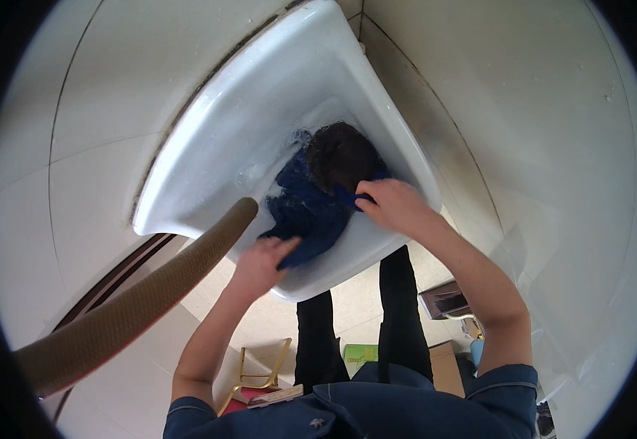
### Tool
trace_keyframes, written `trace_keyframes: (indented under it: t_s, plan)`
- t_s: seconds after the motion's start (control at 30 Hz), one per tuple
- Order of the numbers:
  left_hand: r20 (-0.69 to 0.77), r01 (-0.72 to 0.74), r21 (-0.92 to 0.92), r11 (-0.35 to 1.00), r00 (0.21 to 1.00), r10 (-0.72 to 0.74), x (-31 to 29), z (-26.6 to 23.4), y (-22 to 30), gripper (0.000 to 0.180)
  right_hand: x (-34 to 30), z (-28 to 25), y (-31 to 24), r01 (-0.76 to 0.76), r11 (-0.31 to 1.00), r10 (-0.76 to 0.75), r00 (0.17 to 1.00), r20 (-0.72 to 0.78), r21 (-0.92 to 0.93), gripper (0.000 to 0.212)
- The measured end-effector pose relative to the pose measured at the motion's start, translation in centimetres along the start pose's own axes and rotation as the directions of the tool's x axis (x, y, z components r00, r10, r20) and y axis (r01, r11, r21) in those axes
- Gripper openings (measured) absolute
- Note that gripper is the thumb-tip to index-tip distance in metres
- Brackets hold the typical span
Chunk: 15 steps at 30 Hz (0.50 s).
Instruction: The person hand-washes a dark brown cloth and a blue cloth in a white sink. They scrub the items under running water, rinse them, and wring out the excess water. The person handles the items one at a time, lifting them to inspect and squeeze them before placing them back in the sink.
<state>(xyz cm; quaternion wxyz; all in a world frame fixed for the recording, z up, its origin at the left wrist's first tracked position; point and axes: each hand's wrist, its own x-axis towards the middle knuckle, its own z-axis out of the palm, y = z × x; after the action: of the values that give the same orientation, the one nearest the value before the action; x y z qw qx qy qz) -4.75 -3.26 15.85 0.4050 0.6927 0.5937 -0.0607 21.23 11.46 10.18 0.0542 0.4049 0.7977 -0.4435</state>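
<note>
A soaked dark blue cloth (pixel 311 216) lies bunched in the white corner basin (pixel 212 139), and its kind of garment or fabric piece cannot be made out. A blackish, wet-looking mass (pixel 344 154) sits at its far end; whether it is part of the same cloth is unclear. My left hand (pixel 260 265) is at the basin's near rim, closed on the near edge of the cloth between thumb and fingers. On the right side, my right hand (pixel 393 205) pinches a raised fold of the blue cloth.
A thick brown ribbed hose (pixel 143 307) slants in from the lower left, its end over the basin's near left rim. Tiled walls (pixel 523 95) enclose the basin. Below are a gold-framed chair (pixel 278 366), a green item (pixel 360 356) and a cardboard box (pixel 446 369).
</note>
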Motion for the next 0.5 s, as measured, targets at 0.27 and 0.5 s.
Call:
trace_keyframes:
  t_s: [0.27,0.5]
  plan:
    - [-0.346,0.229,0.204,0.952,0.926,-0.149,9.1,3.4,-1.5,0.107,9.7,8.2,0.6,-0.084,0.846,0.098,0.995,-0.001,-0.527,0.078]
    - [-0.391,0.269,0.157,0.950,0.901,-0.190,16.9,9.4,-8.8,0.094,17.8,8.7,3.8,0.118,0.874,-0.123,0.992,0.022,-0.472,0.059]
